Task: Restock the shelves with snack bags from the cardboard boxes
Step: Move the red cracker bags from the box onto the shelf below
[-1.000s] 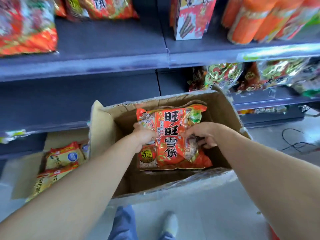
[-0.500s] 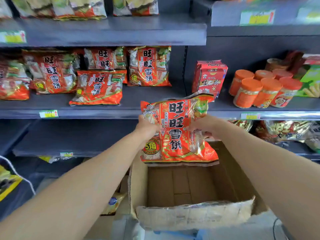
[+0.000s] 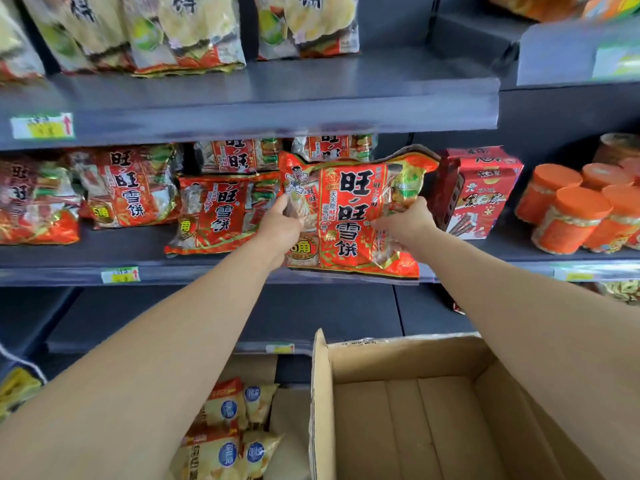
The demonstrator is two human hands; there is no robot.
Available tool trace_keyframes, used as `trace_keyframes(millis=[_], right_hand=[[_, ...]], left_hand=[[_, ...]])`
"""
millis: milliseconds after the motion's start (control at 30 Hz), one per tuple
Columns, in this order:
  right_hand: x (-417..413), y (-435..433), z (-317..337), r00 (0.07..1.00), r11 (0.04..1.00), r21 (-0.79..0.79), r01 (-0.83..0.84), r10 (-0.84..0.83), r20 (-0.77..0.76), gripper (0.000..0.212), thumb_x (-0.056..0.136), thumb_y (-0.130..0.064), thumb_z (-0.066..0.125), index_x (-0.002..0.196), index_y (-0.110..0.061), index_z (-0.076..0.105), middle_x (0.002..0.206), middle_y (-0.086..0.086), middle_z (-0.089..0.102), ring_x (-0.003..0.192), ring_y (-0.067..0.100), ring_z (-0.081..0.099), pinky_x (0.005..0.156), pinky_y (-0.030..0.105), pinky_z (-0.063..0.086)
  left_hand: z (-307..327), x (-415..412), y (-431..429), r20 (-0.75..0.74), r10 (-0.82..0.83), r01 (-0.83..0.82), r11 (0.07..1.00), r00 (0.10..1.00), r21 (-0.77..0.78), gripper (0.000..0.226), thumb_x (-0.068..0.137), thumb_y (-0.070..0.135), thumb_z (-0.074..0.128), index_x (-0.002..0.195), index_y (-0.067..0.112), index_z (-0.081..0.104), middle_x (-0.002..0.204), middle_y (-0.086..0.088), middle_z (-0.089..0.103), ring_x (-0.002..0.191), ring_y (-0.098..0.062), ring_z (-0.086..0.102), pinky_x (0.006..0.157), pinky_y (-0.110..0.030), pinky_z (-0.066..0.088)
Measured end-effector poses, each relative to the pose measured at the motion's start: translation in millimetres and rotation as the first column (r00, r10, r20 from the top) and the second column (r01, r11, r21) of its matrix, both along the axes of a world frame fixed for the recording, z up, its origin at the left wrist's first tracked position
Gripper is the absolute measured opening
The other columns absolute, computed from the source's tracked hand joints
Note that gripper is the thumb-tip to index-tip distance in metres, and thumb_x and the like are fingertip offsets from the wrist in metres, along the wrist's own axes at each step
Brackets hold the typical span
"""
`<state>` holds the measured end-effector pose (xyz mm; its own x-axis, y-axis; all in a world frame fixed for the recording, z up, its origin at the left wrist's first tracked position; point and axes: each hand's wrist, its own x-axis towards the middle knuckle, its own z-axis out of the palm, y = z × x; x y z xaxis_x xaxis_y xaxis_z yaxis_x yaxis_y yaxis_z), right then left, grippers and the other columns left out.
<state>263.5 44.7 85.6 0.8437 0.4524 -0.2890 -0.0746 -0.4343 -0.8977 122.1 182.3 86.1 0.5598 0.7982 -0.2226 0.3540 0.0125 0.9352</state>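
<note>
I have both arms stretched forward. My left grip and right grip each clasp one side of the red snack bag, upright at the front edge of the middle shelf, above the cardboard box.

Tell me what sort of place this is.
Most likely a small grocery or convenience store aisle. Grey shelves carry price tags on their front edges, identical red snack bags lie in rows, and an open cardboard box stands below.
</note>
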Motion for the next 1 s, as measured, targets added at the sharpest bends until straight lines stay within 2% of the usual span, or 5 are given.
trace_keyframes(millis=[167, 500, 700, 867, 1000], right_hand=[[24, 48, -8, 0.998, 0.998, 0.02, 0.053, -0.053, 0.043, 0.066, 0.077, -0.017, 0.078, 0.127, -0.01, 0.035, 0.096, -0.001, 0.05, 0.091, 0.021, 0.056, 0.087, 0.04, 0.055], [53, 94, -41, 0.998, 0.997, -0.045, 0.06, -0.06, 0.015, 0.064, 0.075, -0.007, 0.076, 0.127, -0.014, 0.039, 0.113, 0.005, 0.058, 0.1, 0.023, 0.06, 0.087, 0.046, 0.056], [69, 118, -39, 0.993, 0.993, 0.01, 0.114, -0.114, 0.031, 0.06, 0.076, -0.007, 0.074, 0.125, -0.015, 0.041, 0.119, 0.005, 0.056, 0.102, 0.022, 0.057, 0.093, 0.044, 0.053], [72, 131, -47, 0.992, 0.992, -0.017, 0.127, -0.127, -0.003, 0.069, 0.068, -0.01, 0.075, 0.127, -0.024, 0.041, 0.129, 0.009, 0.05, 0.102, 0.026, 0.06, 0.093, 0.046, 0.053], [71, 133, -47, 0.991, 0.991, -0.031, 0.129, -0.13, -0.03, 0.073, 0.07, -0.007, 0.075, 0.13, -0.027, 0.039, 0.131, 0.01, 0.048, 0.102, 0.026, 0.06, 0.093, 0.043, 0.053]], left_hand=[[-11, 28, 52, -0.003, -0.01, 0.01, 1.0, 1.0, 0.028, 0.065, 0.094, -0.001, 0.051, 0.149, 0.024, 0.027, 0.151, -0.004, 0.035, 0.132, -0.024, 0.042, 0.11, -0.04, 0.039], [-39, 60, 99, -0.024, 0.009, -0.008, 1.0, 1.0, 0.03, 0.058, 0.095, 0.009, 0.053, 0.147, 0.024, 0.034, 0.146, -0.003, 0.045, 0.123, -0.019, 0.052, 0.085, -0.017, 0.045], [-38, 75, 116, 0.019, 0.026, -0.027, 0.999, 0.999, 0.036, 0.053, 0.093, 0.007, 0.054, 0.142, 0.022, 0.043, 0.132, -0.004, 0.058, 0.078, -0.001, 0.057, 0.044, 0.0, 0.04], [-37, 76, 127, -0.001, -0.014, 0.014, 1.0, 1.0, 0.008, 0.061, 0.091, 0.002, 0.054, 0.146, 0.022, 0.035, 0.14, -0.006, 0.052, 0.121, -0.019, 0.054, 0.094, -0.026, 0.045], [-31, 76, 127, -0.026, -0.056, 0.056, 0.998, 0.998, 0.003, 0.064, 0.092, 0.001, 0.052, 0.148, 0.024, 0.03, 0.144, -0.004, 0.045, 0.1, -0.015, 0.054, 0.087, -0.031, 0.048]])
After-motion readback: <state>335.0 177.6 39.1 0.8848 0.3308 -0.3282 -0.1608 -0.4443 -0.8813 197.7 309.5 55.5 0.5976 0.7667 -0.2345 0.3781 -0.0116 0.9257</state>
